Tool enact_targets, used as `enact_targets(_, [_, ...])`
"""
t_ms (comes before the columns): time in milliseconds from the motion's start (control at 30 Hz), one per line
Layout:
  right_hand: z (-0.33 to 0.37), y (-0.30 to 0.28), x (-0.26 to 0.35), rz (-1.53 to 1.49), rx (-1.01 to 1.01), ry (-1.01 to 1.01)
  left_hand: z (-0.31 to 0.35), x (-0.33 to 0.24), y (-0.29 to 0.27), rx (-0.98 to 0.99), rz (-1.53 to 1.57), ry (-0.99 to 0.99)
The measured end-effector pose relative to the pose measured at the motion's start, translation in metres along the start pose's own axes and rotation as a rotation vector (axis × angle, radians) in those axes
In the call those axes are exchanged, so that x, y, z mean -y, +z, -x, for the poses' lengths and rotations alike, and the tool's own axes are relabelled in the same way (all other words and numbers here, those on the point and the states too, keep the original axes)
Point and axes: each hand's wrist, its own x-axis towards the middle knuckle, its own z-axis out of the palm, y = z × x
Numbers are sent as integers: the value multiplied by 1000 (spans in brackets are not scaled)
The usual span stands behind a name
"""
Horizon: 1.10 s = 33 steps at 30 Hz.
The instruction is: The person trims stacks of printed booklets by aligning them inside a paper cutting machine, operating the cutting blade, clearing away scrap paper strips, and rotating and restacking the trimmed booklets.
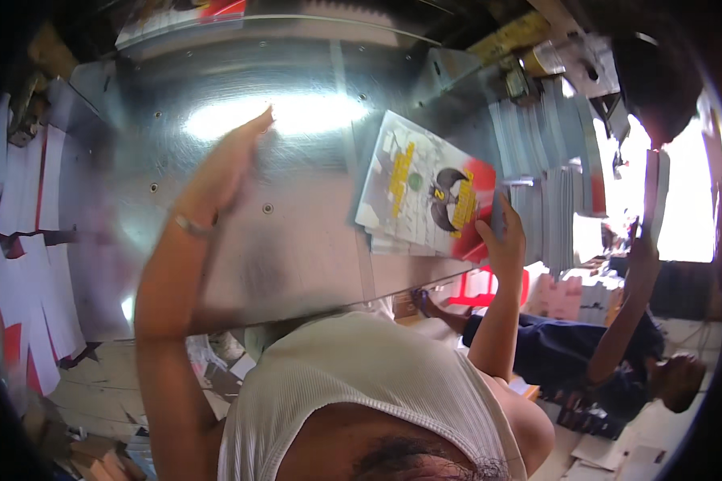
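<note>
A small stack of booklets (409,188) lies turned at an angle on the right part of a shiny metal table (297,256). Its top cover is pale grey and red, with yellow lettering and a dark winged shape. My right hand (507,244) grips the stack by its red right edge, thumb on the cover; what the fingers do underneath is hidden. Over the left half of the table reaches my left hand (237,164), slightly blurred, its fingers stretched out and nothing in it. A band circles the left wrist.
Stacked booklets (549,204) stand in rows to the right, and piles of white and red printed paper (36,280) line the left. Metal side guards (445,72) rise at the far corners. Beyond the right side a person in dark clothes (569,345) raises an arm.
</note>
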Motion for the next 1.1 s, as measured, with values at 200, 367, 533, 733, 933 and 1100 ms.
enact_targets(200, [-5, 31, -68, -29, -71, -68, 61, 18, 141, 99, -723, 7])
enact_targets(367, [9, 39, -55, -80, -154, -161, 86, 29, 183, -41, -797, 65])
enact_targets(533, [10, 38, -57, -96, -145, -259, 124, 29, 203, -224, -799, 26])
enact_targets(733, [28, 80, -7, -199, -99, -492, 229, 30, 196, -708, -640, 1])
enact_targets(933, [54, 112, 68, -248, 115, -750, 274, 18, 166, -1335, 149, -4])
enact_targets(1100, [73, 128, 104, -272, 224, -935, 312, 49, 147, -1048, 563, -172])
